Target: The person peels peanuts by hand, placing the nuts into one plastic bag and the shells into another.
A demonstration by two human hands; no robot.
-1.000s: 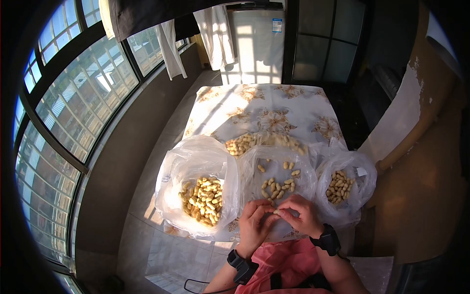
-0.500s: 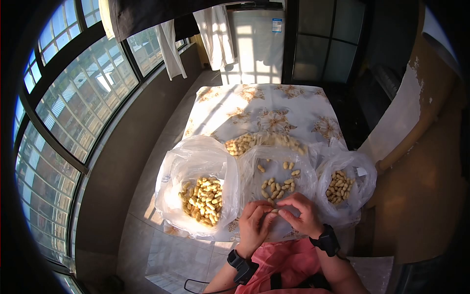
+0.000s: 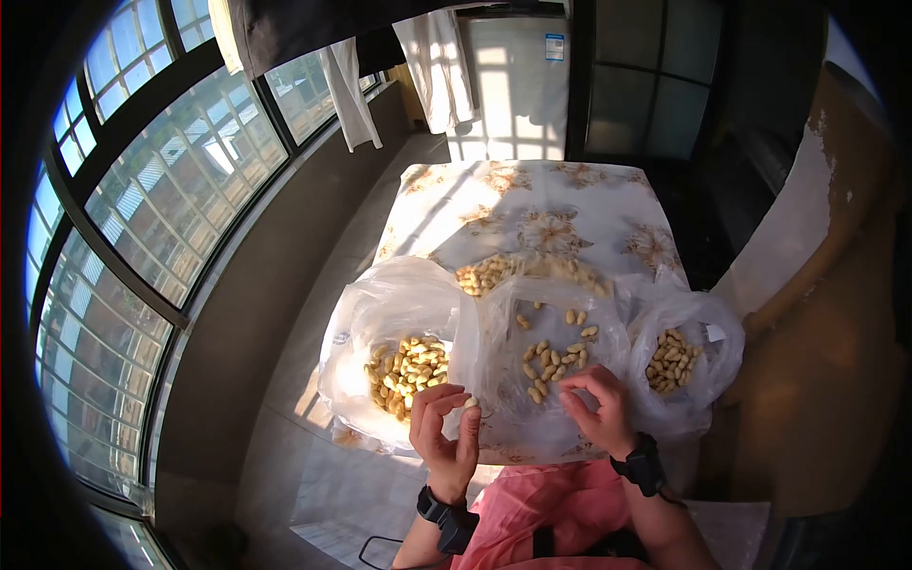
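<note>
My left hand (image 3: 443, 439) pinches a pale peanut (image 3: 471, 403) between thumb and fingertips, at the near right edge of the left plastic bag (image 3: 347, 347). Inside that bag lies a large heap of peanuts (image 3: 404, 372). My right hand (image 3: 602, 414) hovers over the near right part of the middle plastic bag (image 3: 503, 328), its thumb and fingers apart with nothing visible in them. Several loose peanuts (image 3: 551, 361) are scattered on the middle bag, just beyond the right hand's fingertips.
A smaller plastic bag (image 3: 730, 366) at the right holds more peanuts (image 3: 673, 361). Behind the middle bag, another pile of peanuts (image 3: 484, 275) lies in clear plastic. All rest on a table with a flowered cloth (image 3: 446, 204). Barred windows (image 3: 190, 171) run along the left.
My hands were together over the middle bag's near edge; now they are apart. The left has moved left with a peanut toward the left bag, and the right has drawn slightly right.
</note>
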